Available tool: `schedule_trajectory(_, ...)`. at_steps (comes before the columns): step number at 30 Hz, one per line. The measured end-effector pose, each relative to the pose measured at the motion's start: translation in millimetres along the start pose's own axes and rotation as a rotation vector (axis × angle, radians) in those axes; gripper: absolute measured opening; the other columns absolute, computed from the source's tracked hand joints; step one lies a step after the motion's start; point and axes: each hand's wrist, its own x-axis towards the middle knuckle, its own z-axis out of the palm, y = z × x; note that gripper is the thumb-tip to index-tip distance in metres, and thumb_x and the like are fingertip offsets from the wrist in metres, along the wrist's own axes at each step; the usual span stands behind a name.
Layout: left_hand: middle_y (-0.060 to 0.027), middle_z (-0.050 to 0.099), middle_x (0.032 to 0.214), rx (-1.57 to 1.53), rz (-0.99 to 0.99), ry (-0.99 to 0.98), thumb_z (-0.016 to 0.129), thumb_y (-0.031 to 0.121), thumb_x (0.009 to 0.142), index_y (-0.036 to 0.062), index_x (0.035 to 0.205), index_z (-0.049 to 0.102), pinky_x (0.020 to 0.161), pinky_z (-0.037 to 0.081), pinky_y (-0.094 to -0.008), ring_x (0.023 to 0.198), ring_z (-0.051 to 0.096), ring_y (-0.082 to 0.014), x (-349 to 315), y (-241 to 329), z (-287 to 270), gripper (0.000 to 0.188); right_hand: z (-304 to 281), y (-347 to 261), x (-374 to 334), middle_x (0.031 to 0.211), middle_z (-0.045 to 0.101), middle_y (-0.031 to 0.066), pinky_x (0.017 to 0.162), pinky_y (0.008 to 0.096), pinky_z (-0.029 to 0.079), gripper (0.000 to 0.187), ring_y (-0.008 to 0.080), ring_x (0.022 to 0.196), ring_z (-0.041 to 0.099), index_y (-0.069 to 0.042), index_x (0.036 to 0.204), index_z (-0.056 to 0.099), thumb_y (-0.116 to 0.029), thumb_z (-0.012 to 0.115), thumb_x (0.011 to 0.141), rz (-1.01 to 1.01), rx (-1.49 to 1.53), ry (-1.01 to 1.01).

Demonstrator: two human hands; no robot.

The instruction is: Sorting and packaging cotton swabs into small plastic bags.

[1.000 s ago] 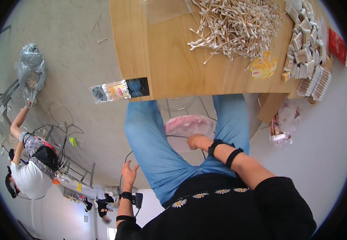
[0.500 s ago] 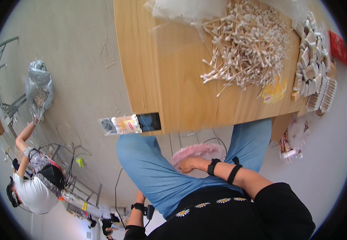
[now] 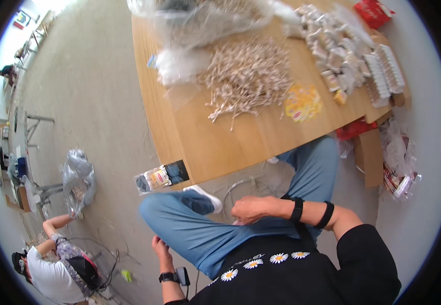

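Note:
My right hand (image 3: pixel 251 209) is closed over my lap, its fingers on a small visible bit of pink cushion (image 3: pixel 238 222) between my thighs. Beside my left thigh, my left hand (image 3: pixel 162 247) has its fingers curled; whether anything is in them is hidden. On the wooden table (image 3: pixel 200 152) in front of me lies a loose heap of cotton swabs (image 3: pixel 251 76). Yellow printed cards (image 3: pixel 302 103) lie to its right. At the table's near left corner sits a clear pack of cotton swabs (image 3: pixel 157 178), partly on a dark pad (image 3: pixel 176 172).
Many small swab packs (image 3: pixel 332 48) pile up at the right, beside a red bag (image 3: pixel 373 12). Clear plastic bags (image 3: pixel 210 30) lie at the far side. A cardboard box (image 3: pixel 369 157) stands below the table's right. At left, a co-worker (image 3: pixel 52 274) reaches toward a plastic bag (image 3: pixel 78 180).
My view has shifted and tilted. My right hand has drawn back toward my lap, and most of the pink cushion is now out of sight. My left hand has moved forward into view.

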Motion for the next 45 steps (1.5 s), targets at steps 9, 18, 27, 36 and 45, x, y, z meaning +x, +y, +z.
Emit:
schedule_trajectory(9,-0.0032,0.064,0.087,0.018,0.754,0.180,0.063,0.001,0.091,0.0003,0.097,0.064,0.073,0.050,-0.0249,0.079,0.060,-0.0102,-52,114,40,0.007,-45,-162,-193,0.136,0.058,0.0201,0.098,0.0415,0.051,0.063,0.0293,0.107,0.064,-0.008,0.150,0.047,-0.002,0.065,0.089,-0.820,0.570,0.660)
schedule_trajectory(18,-0.0004,0.066,0.086,0.055,0.995,-0.077,0.068,0.001,0.090,0.0015,0.095,0.068,0.070,0.047,-0.0227,0.077,0.058,-0.0073,-147,170,112,0.005,8,-268,-228,0.118,0.063,0.0270,0.078,0.0410,0.052,0.043,0.0322,0.083,0.065,-0.015,0.136,0.063,0.001,0.049,0.099,-1.657,0.011,1.073)
schedule_trajectory(27,-0.0068,0.069,0.087,0.236,1.189,-0.345,0.071,0.000,0.087,-0.0004,0.094,0.069,0.073,0.052,-0.0288,0.078,0.065,-0.0137,-154,215,190,0.007,-3,-239,-279,0.135,0.058,0.0287,0.105,0.0479,0.047,0.044,0.0398,0.117,0.061,0.003,0.137,0.055,-0.011,0.064,0.096,-1.123,0.310,0.575)
schedule_trajectory(36,-0.0149,0.067,0.087,0.403,1.264,-0.507,0.071,0.001,0.084,-0.0004,0.093,0.067,0.074,0.054,-0.0345,0.082,0.068,-0.0269,-132,215,253,0.010,-42,-208,-261,0.108,0.070,0.0229,0.083,0.0450,0.056,0.034,0.0326,0.085,0.072,0.004,0.120,0.065,-0.018,0.066,0.094,-1.224,0.063,1.378)
schedule_trajectory(45,-0.0172,0.068,0.109,0.572,1.381,-0.447,0.073,0.006,0.082,0.0015,0.106,0.066,0.092,0.050,-0.0426,0.107,0.063,-0.0366,-101,213,279,0.026,-75,-120,-269,0.105,0.072,0.0190,0.086,0.0391,0.054,0.027,0.0301,0.095,0.070,0.002,0.110,0.071,0.000,0.067,0.083,-0.312,0.007,1.620)
